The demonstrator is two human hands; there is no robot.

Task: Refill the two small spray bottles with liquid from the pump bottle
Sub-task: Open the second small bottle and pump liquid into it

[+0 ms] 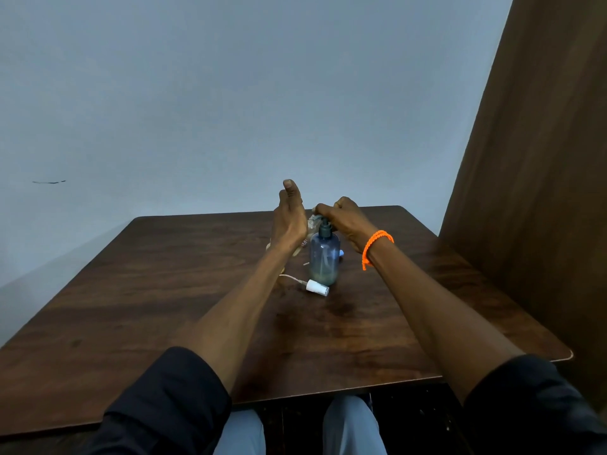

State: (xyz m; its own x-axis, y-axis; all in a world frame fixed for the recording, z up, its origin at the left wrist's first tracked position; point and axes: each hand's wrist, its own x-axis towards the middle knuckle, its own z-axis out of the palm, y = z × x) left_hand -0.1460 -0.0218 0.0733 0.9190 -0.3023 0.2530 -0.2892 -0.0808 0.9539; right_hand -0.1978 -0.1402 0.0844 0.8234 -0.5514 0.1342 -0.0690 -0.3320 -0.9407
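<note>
- The translucent blue-grey plastic pump bottle [324,259] with a dark pump head stood upright near the middle of the dark brown wood-grain table [147,290], a shallow layer of pale liquid showing at its bottom.
- The right hand [345,221] sat on top of the pump head, fingers curled over it and knuckles up, the pump nozzle mostly hidden beneath them.
- The left hand [290,218] was raised just left of the pump, thumb pointing up; the back of the hand faced the camera, so whether its fingers gripped anything I cannot tell.
- A small clear object [313,221], probably one spray bottle, showed between the two hands beside the pump head, too hidden to say who held it.
- A white spray cap with a thin dip tube [317,287] lay on its side on the table, just in front of the pump bottle's base.
- A small pale blue item [341,253] peeked out just right of the bottle, behind the right wrist.
- A bright orange braided bracelet [376,246] circled the right wrist.
- Dark sleeves [170,399] were pushed up both forearms, and a brown curtain [542,159] hung at the right against a pale grey wall [197,93].
</note>
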